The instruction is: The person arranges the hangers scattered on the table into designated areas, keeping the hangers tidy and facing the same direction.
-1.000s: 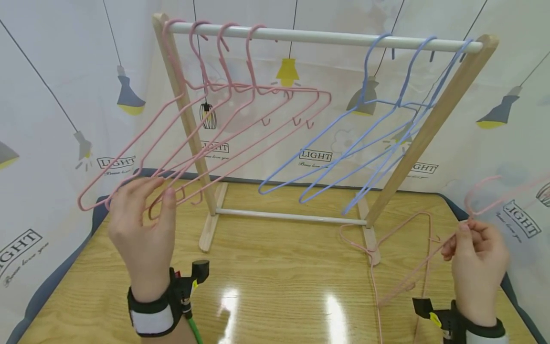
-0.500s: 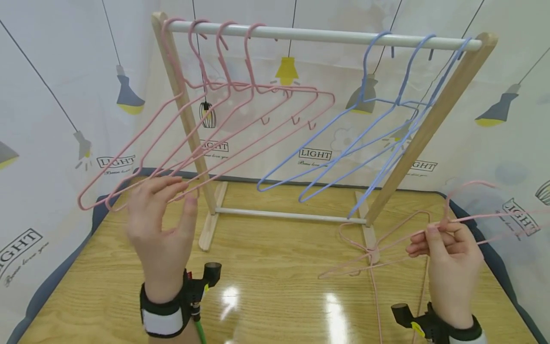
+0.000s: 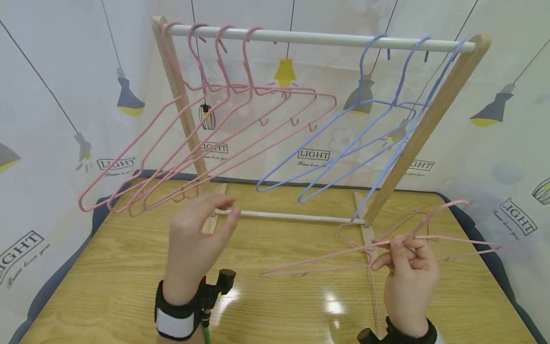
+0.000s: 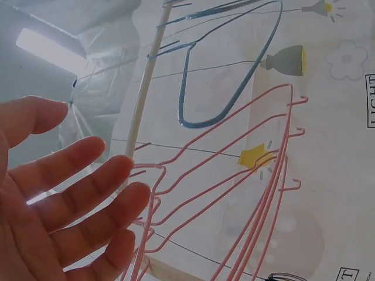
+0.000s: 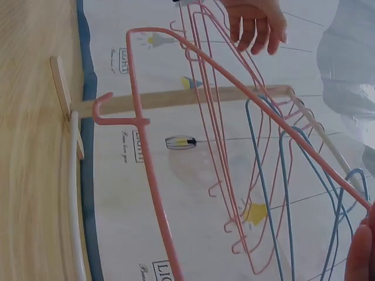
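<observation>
In the head view my right hand (image 3: 408, 272) pinches a pink wire hanger (image 3: 318, 259) near the base of its hook, at the front right. The hanger lies nearly flat, its hook up and to the right. The right wrist view shows its pink arm (image 5: 157, 187) up close. My left hand (image 3: 199, 243), empty, is raised over the table with thumb and fingers apart; the left wrist view shows its relaxed fingers (image 4: 88, 205). Several pink hangers (image 3: 224, 71) hang on the left of the rail. Three blue hangers (image 3: 361, 67) hang at its right end.
The white rail (image 3: 318, 39) spans two wooden posts (image 3: 429, 129), with a white lower bar (image 3: 292, 217) near the table (image 3: 275, 306). Another pink hanger (image 3: 374, 291) lies at the table's right by the rack foot, partly behind my right hand. A lamp-printed cloth (image 3: 240, 124) stands behind.
My right hand has moved left with the pink hanger, which has turned from upright slant to nearly flat. My left hand has moved right and down, away from the hanging pink hangers.
</observation>
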`<action>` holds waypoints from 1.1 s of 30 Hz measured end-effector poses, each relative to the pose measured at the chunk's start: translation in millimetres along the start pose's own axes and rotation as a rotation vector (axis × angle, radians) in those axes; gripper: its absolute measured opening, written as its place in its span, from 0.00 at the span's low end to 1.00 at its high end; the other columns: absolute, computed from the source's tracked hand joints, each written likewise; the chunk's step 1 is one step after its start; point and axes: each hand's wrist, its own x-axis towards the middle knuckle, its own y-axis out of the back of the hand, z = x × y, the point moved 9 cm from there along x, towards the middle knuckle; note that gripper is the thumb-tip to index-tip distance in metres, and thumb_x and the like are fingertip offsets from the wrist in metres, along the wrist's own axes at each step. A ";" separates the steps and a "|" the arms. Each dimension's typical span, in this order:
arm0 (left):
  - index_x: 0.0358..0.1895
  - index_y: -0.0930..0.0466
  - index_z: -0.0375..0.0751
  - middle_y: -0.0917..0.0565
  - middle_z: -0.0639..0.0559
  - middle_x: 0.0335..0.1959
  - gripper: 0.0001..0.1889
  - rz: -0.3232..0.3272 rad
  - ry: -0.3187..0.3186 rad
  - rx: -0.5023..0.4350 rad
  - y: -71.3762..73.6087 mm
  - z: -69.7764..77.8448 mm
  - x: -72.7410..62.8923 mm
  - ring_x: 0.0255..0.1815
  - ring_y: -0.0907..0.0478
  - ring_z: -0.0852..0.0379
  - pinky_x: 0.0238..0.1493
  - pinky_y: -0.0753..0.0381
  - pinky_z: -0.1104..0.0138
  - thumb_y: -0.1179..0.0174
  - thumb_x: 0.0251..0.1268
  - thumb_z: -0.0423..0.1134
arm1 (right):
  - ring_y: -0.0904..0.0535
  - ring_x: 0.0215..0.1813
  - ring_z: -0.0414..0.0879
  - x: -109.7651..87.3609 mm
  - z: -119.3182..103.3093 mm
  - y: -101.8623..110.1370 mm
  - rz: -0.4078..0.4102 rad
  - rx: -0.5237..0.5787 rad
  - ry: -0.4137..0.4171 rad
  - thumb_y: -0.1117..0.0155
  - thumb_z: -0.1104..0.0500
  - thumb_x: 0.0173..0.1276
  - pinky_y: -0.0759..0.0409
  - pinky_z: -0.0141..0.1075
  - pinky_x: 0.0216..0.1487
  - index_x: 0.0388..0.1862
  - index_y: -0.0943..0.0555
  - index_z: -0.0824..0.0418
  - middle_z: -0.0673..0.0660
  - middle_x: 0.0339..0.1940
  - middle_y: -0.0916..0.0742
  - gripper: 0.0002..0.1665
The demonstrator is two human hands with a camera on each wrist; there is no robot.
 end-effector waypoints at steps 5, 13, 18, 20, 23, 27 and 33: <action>0.44 0.12 0.35 0.10 0.47 0.40 0.10 -0.228 -0.026 -0.003 -33.6 6.1 -4.6 0.36 0.15 0.52 0.39 0.15 0.57 0.29 0.61 0.36 | 0.13 0.23 0.49 -7.7 3.6 -1.0 0.038 0.042 -0.007 0.48 0.78 0.76 0.16 0.33 0.23 0.38 0.24 0.74 0.66 0.29 0.11 0.07; 0.56 0.13 0.42 0.11 0.52 0.51 0.20 -0.736 0.169 0.029 -99.5 2.4 -31.4 0.47 0.13 0.54 0.48 0.15 0.59 0.32 0.70 0.51 | 0.09 0.32 0.50 -7.9 4.4 2.2 0.090 0.080 -0.064 0.49 0.74 0.79 0.14 0.33 0.29 0.40 0.23 0.74 0.68 0.32 0.11 0.07; 0.59 0.15 0.41 0.11 0.51 0.52 0.20 -0.924 0.139 -0.017 -125.4 11.2 -46.7 0.48 0.13 0.55 0.49 0.15 0.61 0.40 0.78 0.51 | 0.09 0.34 0.53 -6.7 3.3 5.0 0.126 0.172 -0.072 0.49 0.73 0.79 0.14 0.34 0.29 0.42 0.25 0.76 0.70 0.33 0.10 0.06; 0.58 0.14 0.41 0.10 0.52 0.49 0.17 -0.936 0.126 -0.049 -129.5 13.4 -48.7 0.47 0.13 0.57 0.48 0.15 0.62 0.42 0.79 0.47 | 0.09 0.34 0.53 -6.4 1.0 4.6 0.126 0.195 -0.057 0.48 0.73 0.79 0.13 0.35 0.30 0.42 0.26 0.77 0.71 0.33 0.11 0.05; 0.54 0.13 0.40 0.10 0.54 0.41 0.14 -0.923 0.106 -0.084 -131.1 15.1 -48.3 0.38 0.16 0.63 0.43 0.16 0.66 0.43 0.80 0.44 | 0.09 0.34 0.53 -5.9 -4.3 2.4 0.107 0.189 -0.028 0.47 0.73 0.78 0.13 0.35 0.30 0.42 0.26 0.77 0.71 0.33 0.11 0.05; 0.50 0.11 0.39 0.13 0.56 0.33 0.13 -0.872 0.047 -0.081 -128.6 17.7 -43.5 0.28 0.25 0.67 0.35 0.21 0.72 0.43 0.80 0.42 | 0.09 0.32 0.53 -4.4 -9.8 -1.5 0.059 0.182 0.003 0.50 0.75 0.79 0.13 0.35 0.29 0.42 0.24 0.78 0.72 0.34 0.11 0.08; 0.45 0.11 0.41 0.20 0.60 0.23 0.09 -0.712 -0.100 -0.061 -116.0 25.5 -34.1 0.20 0.37 0.70 0.24 0.34 0.78 0.39 0.77 0.40 | 0.10 0.27 0.53 -2.7 -9.9 -2.4 0.015 0.189 -0.011 0.53 0.76 0.80 0.13 0.37 0.29 0.40 0.24 0.79 0.73 0.36 0.11 0.10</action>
